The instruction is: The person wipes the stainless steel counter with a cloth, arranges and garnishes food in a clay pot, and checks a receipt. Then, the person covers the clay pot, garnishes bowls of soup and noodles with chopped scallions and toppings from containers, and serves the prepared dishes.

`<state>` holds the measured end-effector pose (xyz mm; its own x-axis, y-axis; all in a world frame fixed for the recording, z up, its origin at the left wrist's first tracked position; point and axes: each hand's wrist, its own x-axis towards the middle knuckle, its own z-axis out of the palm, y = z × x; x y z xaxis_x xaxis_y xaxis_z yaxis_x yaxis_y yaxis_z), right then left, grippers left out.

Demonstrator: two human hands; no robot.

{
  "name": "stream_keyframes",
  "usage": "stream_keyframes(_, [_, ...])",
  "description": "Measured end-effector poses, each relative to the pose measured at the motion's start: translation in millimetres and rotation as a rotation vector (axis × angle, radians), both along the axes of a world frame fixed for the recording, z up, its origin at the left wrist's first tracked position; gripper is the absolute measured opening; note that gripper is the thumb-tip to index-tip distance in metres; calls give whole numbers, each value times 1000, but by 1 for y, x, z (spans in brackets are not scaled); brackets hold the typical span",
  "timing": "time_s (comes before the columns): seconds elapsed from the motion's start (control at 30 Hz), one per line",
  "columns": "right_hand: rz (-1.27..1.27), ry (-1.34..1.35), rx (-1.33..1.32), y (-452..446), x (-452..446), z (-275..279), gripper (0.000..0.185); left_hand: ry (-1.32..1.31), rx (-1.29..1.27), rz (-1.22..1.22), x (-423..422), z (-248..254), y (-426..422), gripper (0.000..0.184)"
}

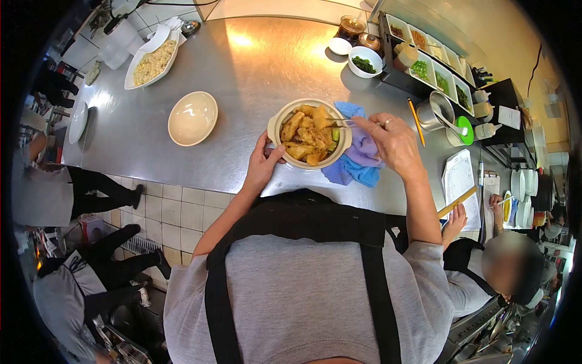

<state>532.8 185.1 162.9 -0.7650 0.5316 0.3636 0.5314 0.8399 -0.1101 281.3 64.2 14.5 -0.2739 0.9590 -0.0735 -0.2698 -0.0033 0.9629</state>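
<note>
A beige clay pot [274,128] filled with golden-brown fried pieces [308,132] and some green vegetable stands on the steel counter. My left hand [264,162] grips its near-left side, thumb by the rim and fingers around the outside. In my right hand [391,141] are thin metal tongs [345,121], their tips reaching into the food at the pot's right side. Crumpled blue and purple cloths [364,151] lie beside and partly under the pot, below my right hand.
An empty cream bowl [193,119] and a dish of fried rice [153,65] sit left. Right are a white bowl of greens [365,62], garnish trays [433,73], a metal container [435,110], an orange pen [416,121] and papers [459,181]. A co-worker's hand [454,222] is near the papers.
</note>
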Motion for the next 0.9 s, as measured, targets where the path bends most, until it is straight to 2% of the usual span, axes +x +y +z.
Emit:
stream_keyframes(0.13, [205,-133,27,-6,-27,11,39,3,-14,-4,-1,-1,1,56])
stream_keyframes(0.23, [329,-153,131,-1,-44,-3,37,-22,-2,5,0,0,0,56])
stream_keyframes(0.33, [317,-265,140,2,-52,0,35,-27,6,14,0,0,-2,56])
stream_keyframes(0.63, [291,-299,-8,5,-49,17,41,-37,-5,-10,-3,-2,-1,53])
stream_keyframes(0.83, [101,-364,-333,3,-56,28,32,-117,-15,-24,-4,-4,-1,49])
stream_keyframes(0.9, [127,-364,-373,6,-56,17,29,-136,-15,-24,-4,-1,-1,49])
